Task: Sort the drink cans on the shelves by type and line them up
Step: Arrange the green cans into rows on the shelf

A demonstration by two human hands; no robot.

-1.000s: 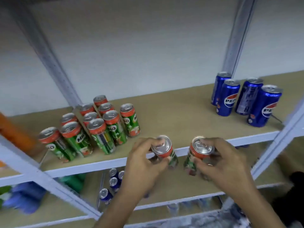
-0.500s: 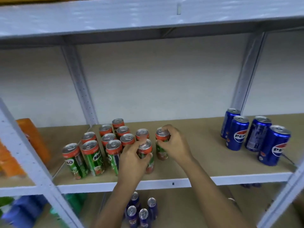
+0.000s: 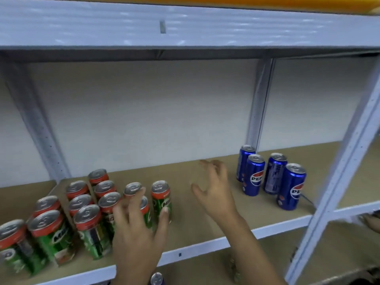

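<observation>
both hands have let go of the two green cans they were setting down half a second ago, and the right hand has pulled away to the right of the group.

from the head view, the left hand sits in front of the green milo cans with its fingers spread and fairly straight; the fingertips reach up against the tin in front of the back one, and the thumb lies against the side of the rightmost green can. it grips nothing. the right hand hovers over bare shelf board, fingers fanned open and a little blurred, holding nothing, well apart from the green cans and short of the blue ones.

the green cans stand upright in a cluster on the left part of the middle shelf, in rough rows running back to the wall. four blue pepsi cans stand upright together on the right, beside the grey upright post. below the shelf edge, the top of another can peeks out.
</observation>
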